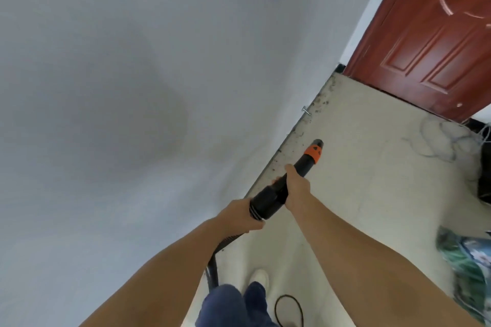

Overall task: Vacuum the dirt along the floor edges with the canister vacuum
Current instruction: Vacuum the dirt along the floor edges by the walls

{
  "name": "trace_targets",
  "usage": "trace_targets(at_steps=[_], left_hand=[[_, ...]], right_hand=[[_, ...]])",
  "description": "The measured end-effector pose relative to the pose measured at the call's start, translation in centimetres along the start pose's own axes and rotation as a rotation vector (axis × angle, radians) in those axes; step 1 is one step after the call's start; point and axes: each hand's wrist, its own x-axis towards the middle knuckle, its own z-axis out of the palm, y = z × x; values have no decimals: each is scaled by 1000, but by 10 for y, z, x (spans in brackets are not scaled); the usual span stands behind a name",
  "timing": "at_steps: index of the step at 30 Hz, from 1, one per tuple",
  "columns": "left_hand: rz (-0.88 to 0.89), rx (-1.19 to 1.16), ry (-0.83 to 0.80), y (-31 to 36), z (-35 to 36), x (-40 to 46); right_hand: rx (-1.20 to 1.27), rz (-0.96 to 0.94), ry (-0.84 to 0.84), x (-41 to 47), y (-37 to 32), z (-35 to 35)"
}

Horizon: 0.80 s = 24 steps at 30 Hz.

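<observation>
Dirt [317, 107] lies in dark specks along the foot of the grey wall [111, 87], running from about 12 to 1 o'clock of my hands up to the red-brown door [425, 42]. I have the black vacuum wand [289, 180] in both hands, pointing toward 1 o'clock, its orange collar [313, 154] just short of the tip, which sits close to the floor edge. My left hand [239, 216] wraps around the ribbed rear end of the wand; my right hand [297, 186] curls over the middle of it, thumb laid along the top. The black hose [215, 260] drops from the rear end toward 6 o'clock, past my white shoe [259, 276]. A loop of black cord [288, 310] lies on the pale floor [372, 167] at 6 o'clock. A small metal piece [306, 110] sticks out at the wall base near the dirt. Blurred bundles sit at 3 and 4 o'clock; I can't tell what they are.
</observation>
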Motion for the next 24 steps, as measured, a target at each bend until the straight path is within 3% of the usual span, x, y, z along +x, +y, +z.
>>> trace_targets(at_steps=[9, 17, 24], left_hand=[[11, 11, -36, 62, -20, 113], [-9, -173, -97, 130, -46, 214], [-96, -208, -43, 182, -30, 274]], right_hand=[[-45, 36, 18, 96, -93, -5], [-150, 11, 27, 172, -201, -5], [-273, 40, -43, 234, -257, -27]])
